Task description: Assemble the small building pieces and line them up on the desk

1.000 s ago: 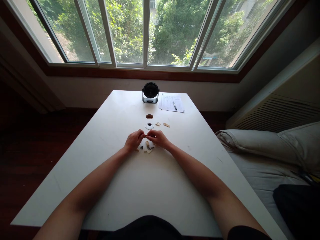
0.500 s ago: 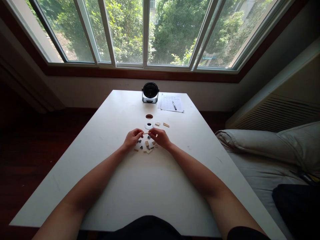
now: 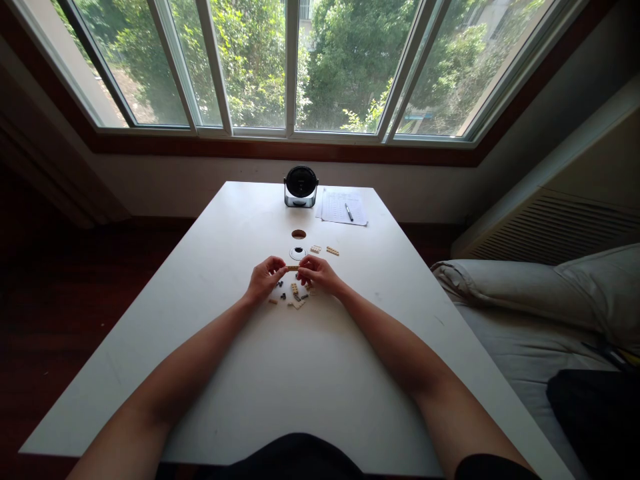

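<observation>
A tan building-block strip (image 3: 293,268) spans the gap between my two hands, just above the white table. Its left end is pinched by my left hand (image 3: 267,277), its right end by my right hand (image 3: 319,273). Below and between the hands lie several loose building blocks in tan and dark grey, among them a tan studded block (image 3: 295,289) and a pale angled plate (image 3: 299,304). Small dark pieces (image 3: 283,296) sit nearer the left hand. Part of the pile is hidden beneath the right fingers.
Beyond my hands, two tan studded pieces (image 3: 333,251) lie on the table (image 3: 300,373), beside a round white-rimmed disc (image 3: 299,253) and a round hole (image 3: 299,234). A black round fan-like device (image 3: 301,185) stands at the far edge, near papers (image 3: 337,208) with a pen (image 3: 349,212).
The tan strip has been tilted between my fingers, so its broader studded face now shows. Both hands stay in almost the same place.
</observation>
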A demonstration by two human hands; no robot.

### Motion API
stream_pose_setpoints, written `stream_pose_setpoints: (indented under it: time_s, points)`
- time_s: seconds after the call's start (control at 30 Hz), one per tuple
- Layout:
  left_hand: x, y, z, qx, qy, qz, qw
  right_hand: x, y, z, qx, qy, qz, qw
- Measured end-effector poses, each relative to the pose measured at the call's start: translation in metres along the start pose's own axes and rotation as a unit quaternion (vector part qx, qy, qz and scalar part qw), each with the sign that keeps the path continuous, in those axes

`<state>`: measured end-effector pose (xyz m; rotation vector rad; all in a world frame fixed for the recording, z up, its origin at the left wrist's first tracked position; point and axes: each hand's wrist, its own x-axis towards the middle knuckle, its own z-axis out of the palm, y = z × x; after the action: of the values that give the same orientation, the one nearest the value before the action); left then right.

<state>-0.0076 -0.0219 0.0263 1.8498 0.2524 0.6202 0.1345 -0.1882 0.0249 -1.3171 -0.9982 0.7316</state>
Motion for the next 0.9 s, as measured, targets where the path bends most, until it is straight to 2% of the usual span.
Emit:
stream_pose_setpoints:
  time_s: [0.47,0.67,0.9]
  points:
    - [0.002,-0.001,0.0,-0.051,-0.026,0.001,0.998,0.004,0.009,0.001,0.039,0.009,-0.039,0.998]
    - [0.003,-0.004,0.001,-0.089,-0.024,0.002,0.996,0.002,0.003,0.003,0.029,0.013,-0.04,0.999]
    - [0.002,-0.001,0.0,-0.084,-0.034,0.006,0.996,0.002,-0.001,0.003,0.021,0.015,-0.034,0.999]
